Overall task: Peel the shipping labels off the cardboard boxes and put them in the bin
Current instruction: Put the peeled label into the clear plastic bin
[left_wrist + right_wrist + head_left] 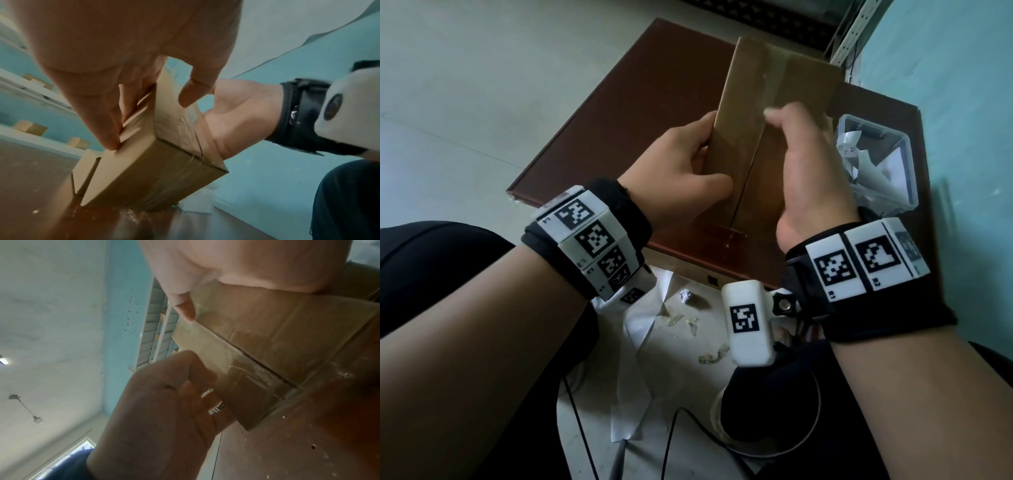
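A brown cardboard box (774, 78) stands on end on the dark brown table (619, 120). My left hand (688, 164) grips its left edge, thumb on the near face and fingers behind. My right hand (811, 171) holds the right side, and its thumb tip (185, 309) touches a strip of clear tape (205, 340) running down the face. No label shows on the faces I can see. In the left wrist view the box (144, 170) rests one corner on the table, with the right palm (236, 116) pressed flat against it. The clear plastic bin (893, 137) sits at the table's right and holds white label scraps (866, 161).
White paper sheets (640, 325) and small scraps lie on the floor below the table's near edge, beside a black cable (678, 428). Shelves along the teal wall carry small cardboard boxes (30, 128). My legs are close under both arms.
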### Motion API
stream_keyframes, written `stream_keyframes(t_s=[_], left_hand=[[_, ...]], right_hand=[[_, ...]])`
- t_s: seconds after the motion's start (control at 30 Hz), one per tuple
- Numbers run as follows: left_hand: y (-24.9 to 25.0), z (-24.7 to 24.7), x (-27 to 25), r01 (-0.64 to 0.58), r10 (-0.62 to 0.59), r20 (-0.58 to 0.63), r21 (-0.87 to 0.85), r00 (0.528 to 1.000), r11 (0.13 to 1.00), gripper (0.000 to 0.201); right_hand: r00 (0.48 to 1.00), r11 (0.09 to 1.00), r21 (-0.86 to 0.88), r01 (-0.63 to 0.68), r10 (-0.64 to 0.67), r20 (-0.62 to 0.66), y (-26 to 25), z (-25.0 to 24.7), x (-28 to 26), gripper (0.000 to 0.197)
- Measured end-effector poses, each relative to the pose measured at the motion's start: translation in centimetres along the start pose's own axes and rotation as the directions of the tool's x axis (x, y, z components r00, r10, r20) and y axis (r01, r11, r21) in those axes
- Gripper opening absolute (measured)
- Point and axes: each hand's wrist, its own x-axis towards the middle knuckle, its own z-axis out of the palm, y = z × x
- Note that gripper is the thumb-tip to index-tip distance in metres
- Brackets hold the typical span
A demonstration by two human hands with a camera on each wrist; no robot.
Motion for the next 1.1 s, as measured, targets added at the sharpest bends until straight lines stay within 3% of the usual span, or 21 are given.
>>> stream_keyframes(t_s=[0.13, 0.23, 0.43, 0.63, 0.77, 0.87, 0.93, 1.03, 1.1], left_hand=[[0.0, 0.6, 0.3, 0.040, -0.031, -0.173, 0.047, 0.984, 0.998, 0.018], [0.1, 0.9, 0.4, 0.046, -0.024, -0.271, 0.076, 0.962, 0.996, 0.018], [0.0, 1.0, 0.4, 0.042, -0.030, -0.249, 0.043, 0.968, 0.998, 0.016], [0.3, 1.2, 0.5, 0.033, -0.025, -0.303, 0.023, 0.953, 0.999, 0.020], [0.8, 1.5, 0.6, 0.026, -0.060, -0.383, -0.094, 0.922, 0.995, 0.026], [0.9, 1.6, 0.7, 0.030, -0.098, -0.439, -0.159, 0.893, 0.987, 0.026], [0.7, 1.1, 0.7, 0.054, -0.111, -0.361, -0.164, 0.926, 0.985, 0.020], [0.4, 0.3, 0.4, 0.077, -0.094, -0.179, -0.102, 0.979, 0.992, 0.031], [0.4, 0.3, 0.3, 0.077, -0.095, -0.184, -0.104, 0.978, 0.992, 0.033]], right_hand=[[1.000, 0.995, -0.101, 0.012, -0.012, 0.007, 0.6, -0.2, -0.4, 0.092], [0.999, 0.999, -0.031, -0.017, 0.018, 0.032, 0.8, 0.3, -0.4, 0.073], [1.000, 1.000, 0.005, 0.012, -0.012, 0.004, 0.4, 0.5, -0.1, 0.050], [0.998, 0.988, -0.139, 0.064, -0.062, 0.015, 0.7, -0.2, -0.4, 0.079], [0.997, 0.999, -0.004, 0.041, -0.041, 0.060, 0.0, 0.3, -0.3, 0.048], [0.995, 0.999, 0.028, 0.038, -0.040, 0.092, -0.2, 0.5, -0.3, 0.042], [0.997, 0.999, -0.017, 0.032, -0.030, 0.075, 0.3, 0.2, -0.2, 0.048], [0.998, 0.996, -0.091, 0.022, -0.017, 0.057, 1.0, 0.2, -0.5, 0.085], [1.000, 0.997, -0.078, 0.015, -0.013, 0.028, 1.1, 0.3, -0.5, 0.085]])
